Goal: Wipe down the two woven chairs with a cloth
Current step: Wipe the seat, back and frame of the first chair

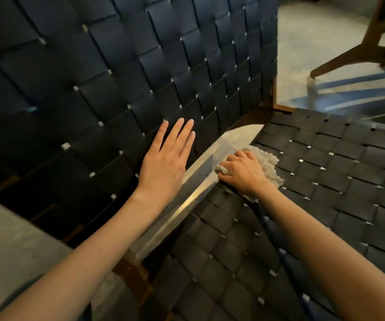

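One backrest (94,77): dark woven straps, at left
Left hand (163,165): flat on backrest, fingers straight, grip empty
Cloth (268,163): bunched on seat (325,181) rear edge; length roughly left to right
Right hand (242,173): grip curled round cloth
Handling: soft, light, limp; hold it bunched mid-cloth

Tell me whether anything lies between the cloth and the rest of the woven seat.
Nothing visible does. The right hand grips the cloth at the woven seat's rear edge, and the straps to its right lie bare. The left hand rests flat on the backrest, off the seat.
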Tool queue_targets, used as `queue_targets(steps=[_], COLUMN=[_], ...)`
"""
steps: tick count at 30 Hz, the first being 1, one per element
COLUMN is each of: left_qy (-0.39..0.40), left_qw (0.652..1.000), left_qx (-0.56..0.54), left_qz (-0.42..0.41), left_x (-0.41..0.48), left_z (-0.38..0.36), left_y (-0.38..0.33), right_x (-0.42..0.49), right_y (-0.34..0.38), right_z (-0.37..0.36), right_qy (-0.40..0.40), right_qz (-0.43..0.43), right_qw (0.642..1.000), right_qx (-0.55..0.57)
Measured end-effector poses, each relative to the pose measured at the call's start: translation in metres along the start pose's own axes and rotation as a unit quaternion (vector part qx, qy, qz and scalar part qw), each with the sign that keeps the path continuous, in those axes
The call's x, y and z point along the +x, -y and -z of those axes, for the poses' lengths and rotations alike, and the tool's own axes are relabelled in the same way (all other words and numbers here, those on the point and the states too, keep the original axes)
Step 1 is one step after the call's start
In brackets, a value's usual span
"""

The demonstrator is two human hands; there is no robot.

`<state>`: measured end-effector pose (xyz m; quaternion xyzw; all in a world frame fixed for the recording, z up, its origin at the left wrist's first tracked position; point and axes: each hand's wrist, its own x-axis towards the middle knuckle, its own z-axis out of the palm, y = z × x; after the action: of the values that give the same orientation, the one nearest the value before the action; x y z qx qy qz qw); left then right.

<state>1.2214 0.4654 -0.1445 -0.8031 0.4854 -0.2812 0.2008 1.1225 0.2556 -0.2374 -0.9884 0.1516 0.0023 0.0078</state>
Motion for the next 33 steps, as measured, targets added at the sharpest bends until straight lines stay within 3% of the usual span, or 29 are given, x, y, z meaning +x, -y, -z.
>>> queue_targets(steps=[10, 16, 20, 33], left_qy=[-0.033, -0.037, -0.030, 0.040], left_qw=[0.999, 0.998, 0.998, 0.997], left_qx=[-0.014, -0.014, -0.037, 0.022], left_qz=[-0.029, -0.047, -0.044, -0.065], left_x=[0.079, 0.083, 0.074, -0.032], left_z=[-0.013, -0.015, -0.009, 0.001], left_y=[-0.015, -0.013, -0.009, 0.021], right_x=[0.061, 0.065, 0.060, -0.034], right_y=[-0.095, -0.096, -0.062, 0.097], right_z=[0.006, 0.005, 0.000, 0.008], right_qy=[-0.058, -0.091, -0.064, -0.011], right_qz=[-0.125, -0.161, -0.158, -0.032], right_qw=[0.990, 0.983, 0.984, 0.976], right_qx=[-0.041, 0.014, 0.050, 0.215])
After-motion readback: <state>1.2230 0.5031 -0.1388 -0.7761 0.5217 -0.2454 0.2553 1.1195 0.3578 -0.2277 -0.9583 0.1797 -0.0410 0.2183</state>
